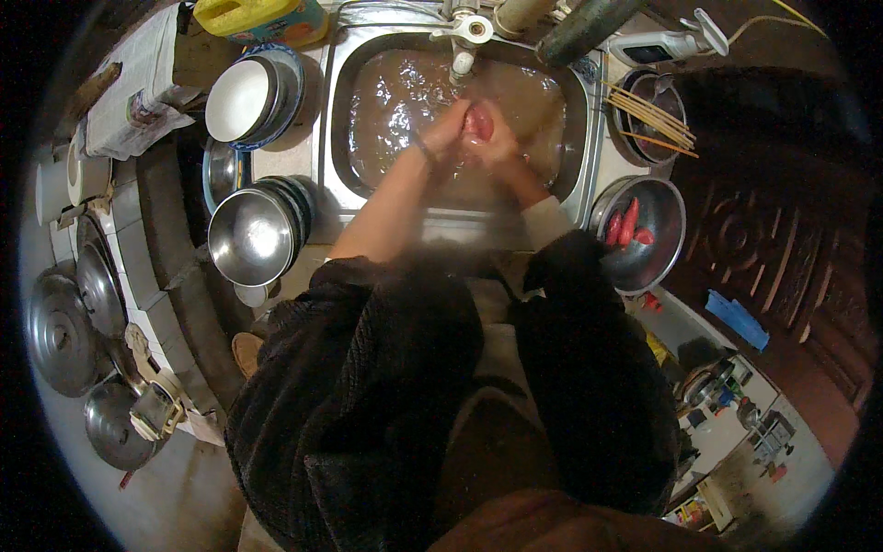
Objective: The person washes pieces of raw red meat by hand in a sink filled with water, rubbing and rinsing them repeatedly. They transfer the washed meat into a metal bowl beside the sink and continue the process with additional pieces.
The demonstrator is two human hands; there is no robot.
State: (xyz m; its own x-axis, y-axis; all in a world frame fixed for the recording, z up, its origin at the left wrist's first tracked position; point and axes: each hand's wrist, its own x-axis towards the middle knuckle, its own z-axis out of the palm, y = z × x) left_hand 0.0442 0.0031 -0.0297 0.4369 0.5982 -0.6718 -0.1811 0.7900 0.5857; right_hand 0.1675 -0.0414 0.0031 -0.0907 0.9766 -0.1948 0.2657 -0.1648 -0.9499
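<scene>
Both of my hands are close together over the stainless steel sink (578, 159), just below the faucet (463, 52). Between them is a wet, red-skinned root vegetable, probably a sweet potato (478, 123). My left hand (447, 127) grips it from the left side, and my right hand (502, 141) wraps around it from the right. Murky brown water (393, 131) with glints of light fills the basin around them. To the right, a metal bowl (655, 255) holds several similar red roots (628, 222).
Left of the sink stand a stack of metal bowls (252, 238) and a white bowl (236, 100) inside others. A yellow jug (259, 21) is behind them. Chopsticks (648, 117) lie across a pot (679, 93) at right. A dark pipe (586, 27) slants behind the sink.
</scene>
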